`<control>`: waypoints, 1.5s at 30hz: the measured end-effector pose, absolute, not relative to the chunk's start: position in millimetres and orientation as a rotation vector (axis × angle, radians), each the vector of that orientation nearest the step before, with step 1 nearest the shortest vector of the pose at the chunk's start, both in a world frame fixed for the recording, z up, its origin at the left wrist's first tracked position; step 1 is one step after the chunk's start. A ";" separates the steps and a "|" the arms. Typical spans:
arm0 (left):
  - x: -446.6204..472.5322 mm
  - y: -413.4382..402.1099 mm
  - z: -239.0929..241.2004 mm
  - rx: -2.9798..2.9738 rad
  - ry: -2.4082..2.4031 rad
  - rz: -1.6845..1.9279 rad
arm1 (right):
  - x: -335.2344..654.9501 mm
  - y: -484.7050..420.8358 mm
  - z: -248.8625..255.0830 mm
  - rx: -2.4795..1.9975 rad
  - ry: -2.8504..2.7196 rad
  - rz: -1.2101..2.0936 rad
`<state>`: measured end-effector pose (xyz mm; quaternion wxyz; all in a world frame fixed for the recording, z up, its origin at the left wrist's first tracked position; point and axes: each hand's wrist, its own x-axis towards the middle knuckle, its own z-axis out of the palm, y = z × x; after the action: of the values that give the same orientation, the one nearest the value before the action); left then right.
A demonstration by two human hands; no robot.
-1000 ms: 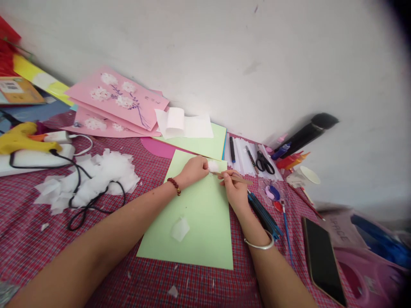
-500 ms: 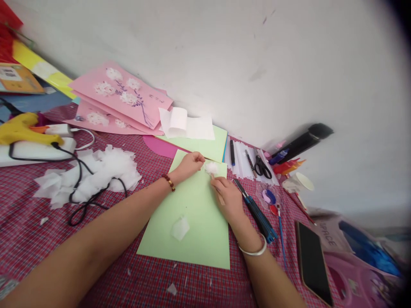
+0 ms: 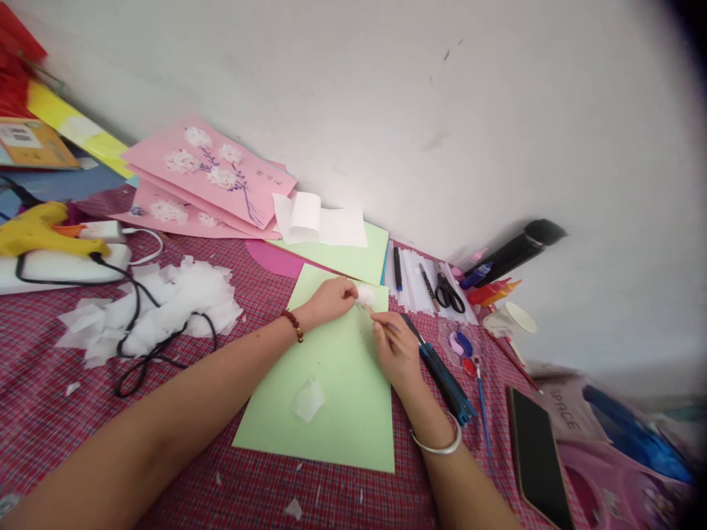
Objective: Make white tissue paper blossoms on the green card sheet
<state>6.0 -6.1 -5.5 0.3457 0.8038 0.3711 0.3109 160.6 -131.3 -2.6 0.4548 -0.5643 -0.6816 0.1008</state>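
The puff (image 3: 365,293) lies on the green sheet (image 3: 353,427), just right of the left hand (image 3: 334,298) and just beyond the right hand (image 3: 398,352). The left hand is curled, fingertips at the puff's edge; whether they pinch it I cannot tell. The right hand is closed around a stick (image 3: 370,310), its tip at the puff. Nearer the body than both hands lies a tissue (image 3: 308,400); well left of the left hand, a tissue pile (image 3: 188,294).

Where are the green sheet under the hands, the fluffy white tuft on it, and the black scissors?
Green sheet (image 3: 347,375): head view, bare middle of the paper.
White tuft (image 3: 365,294): head view, its fluffy middle.
Black scissors (image 3: 449,291): head view, the handles.
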 end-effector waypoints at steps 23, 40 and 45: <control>0.3 -12.3 1.6 2.184 0.882 0.711 | 173.1 -122.1 -0.7 -1.391 -1.020 0.611; 4.3 -6.9 13.4 1.639 0.977 0.765 | 174.6 -114.9 0.0 -1.341 -0.927 0.636; -4.6 3.3 8.4 1.432 0.875 0.788 | 173.0 -114.8 1.6 -1.338 -0.975 0.648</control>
<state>-4.6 3.3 8.4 0.6003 0.6179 0.3774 0.3398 173.0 -114.8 1.6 0.6302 -0.5845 -0.4257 0.2829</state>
